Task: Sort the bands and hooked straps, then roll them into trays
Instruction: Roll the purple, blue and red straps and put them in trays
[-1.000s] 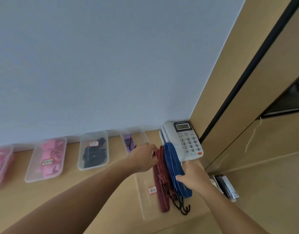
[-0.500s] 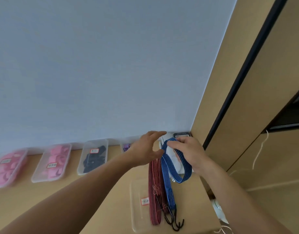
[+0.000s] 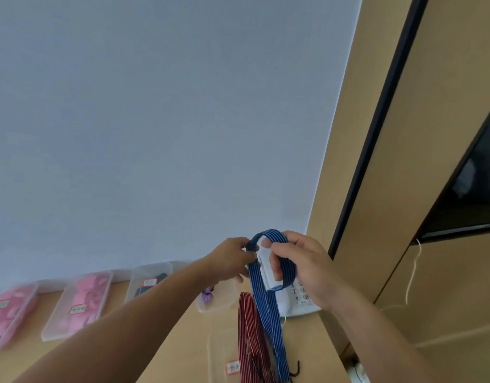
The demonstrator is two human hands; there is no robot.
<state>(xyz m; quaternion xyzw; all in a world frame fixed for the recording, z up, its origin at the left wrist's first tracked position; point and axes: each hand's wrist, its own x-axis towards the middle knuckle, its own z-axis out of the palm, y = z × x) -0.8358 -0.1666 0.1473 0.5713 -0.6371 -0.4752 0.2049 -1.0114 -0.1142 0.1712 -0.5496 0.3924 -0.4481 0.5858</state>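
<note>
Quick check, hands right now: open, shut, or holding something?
Left hand: pinches the blue strap at the left of its loop.
Right hand: fingers curled round the same strap's loop.

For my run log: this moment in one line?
left hand: pinches blue strap | right hand: holds its loop | red strap: on tray

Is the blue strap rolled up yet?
Not yet: the blue strap hangs long; left hand and right hand hold just one loop.
</note>
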